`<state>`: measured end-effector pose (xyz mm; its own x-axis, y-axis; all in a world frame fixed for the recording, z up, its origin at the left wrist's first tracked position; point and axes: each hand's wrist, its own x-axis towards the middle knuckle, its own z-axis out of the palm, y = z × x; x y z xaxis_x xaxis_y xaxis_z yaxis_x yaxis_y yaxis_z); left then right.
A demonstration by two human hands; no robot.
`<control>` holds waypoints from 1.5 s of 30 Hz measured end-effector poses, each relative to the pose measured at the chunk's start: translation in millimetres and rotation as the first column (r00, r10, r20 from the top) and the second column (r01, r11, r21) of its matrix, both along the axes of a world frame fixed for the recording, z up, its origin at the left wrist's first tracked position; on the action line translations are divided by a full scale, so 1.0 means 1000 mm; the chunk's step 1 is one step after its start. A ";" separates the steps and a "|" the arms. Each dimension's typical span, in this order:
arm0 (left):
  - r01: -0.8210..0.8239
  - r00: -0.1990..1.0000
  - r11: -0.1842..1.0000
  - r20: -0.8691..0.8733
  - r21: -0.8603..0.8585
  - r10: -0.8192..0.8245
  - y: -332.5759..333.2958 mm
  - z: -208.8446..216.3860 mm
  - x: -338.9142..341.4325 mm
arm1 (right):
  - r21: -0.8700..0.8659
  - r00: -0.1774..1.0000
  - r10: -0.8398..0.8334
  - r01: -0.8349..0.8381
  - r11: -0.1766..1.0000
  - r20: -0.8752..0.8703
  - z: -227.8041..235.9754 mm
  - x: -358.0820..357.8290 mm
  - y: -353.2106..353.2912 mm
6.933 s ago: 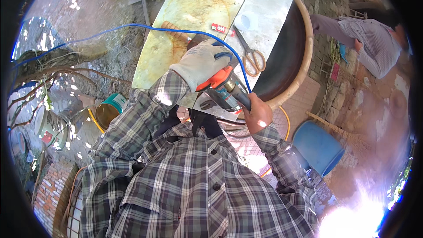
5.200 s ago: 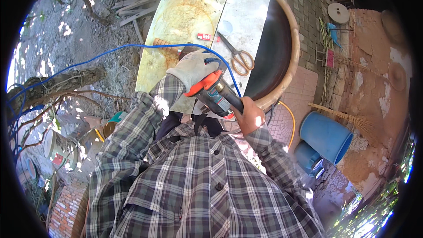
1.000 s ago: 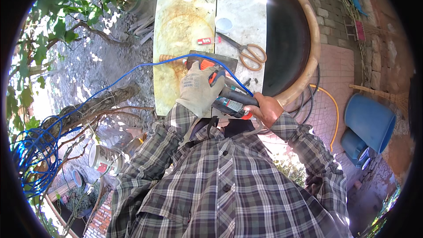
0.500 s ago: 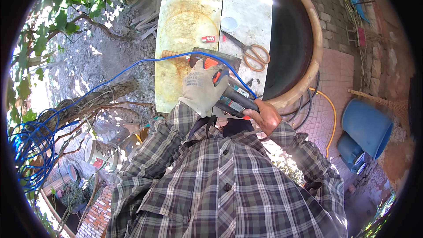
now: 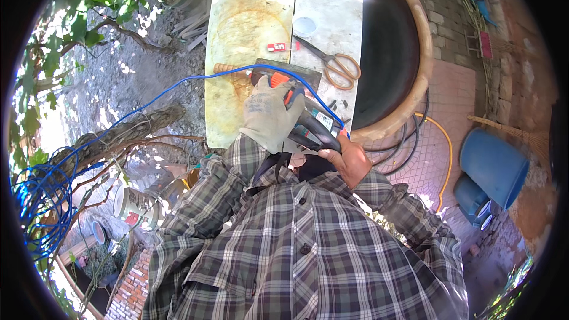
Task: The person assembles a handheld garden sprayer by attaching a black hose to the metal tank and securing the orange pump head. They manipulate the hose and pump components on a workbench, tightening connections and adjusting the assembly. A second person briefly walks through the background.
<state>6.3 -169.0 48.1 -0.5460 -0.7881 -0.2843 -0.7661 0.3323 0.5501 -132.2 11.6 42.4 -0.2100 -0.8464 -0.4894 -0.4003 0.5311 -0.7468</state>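
Observation:
My left hand, in a pale work glove, is closed round the front of a power tool with a black body and orange parts. My bare right hand grips the tool's rear end, where a blue cord comes down to it. Just beyond the left hand lies a cleaver with a dark blade and a ribbed wooden handle. Partly hidden by the glove and tool, the working end cannot be made out. Scissors with tan handles lie to the right of the cleaver.
The stained pale board rests beside a large dark jar with a brown rim. On the board are a small red box and a white dish. Blue cord coils hang at left; blue barrels lie at right.
My right hand has shifted slightly left and down with the tool's rear end, its wrist turning. The whole table view has slid a little to the left. Both hands keep their hold.

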 end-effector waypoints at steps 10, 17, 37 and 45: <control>0.058 0.997 0.992 -0.052 -0.111 -0.064 -0.001 -0.010 0.006 | 0.115 0.957 0.286 -0.288 0.951 0.040 -0.007 -0.046 -0.026; 0.027 0.999 0.996 -0.037 -0.084 -0.030 -0.002 -0.006 0.002 | 0.024 0.997 0.062 -0.061 0.998 -0.043 0.001 -0.008 -0.005; 0.034 0.999 0.999 0.003 -0.039 -0.034 -0.001 -0.003 -0.001 | 0.099 0.999 0.033 -0.034 0.995 0.009 -0.004 -0.023 -0.018; 0.035 0.999 0.990 -0.016 0.135 -0.033 -0.019 -0.008 -0.014 | 0.043 0.982 0.094 -0.088 0.995 -0.161 -0.018 -0.032 -0.020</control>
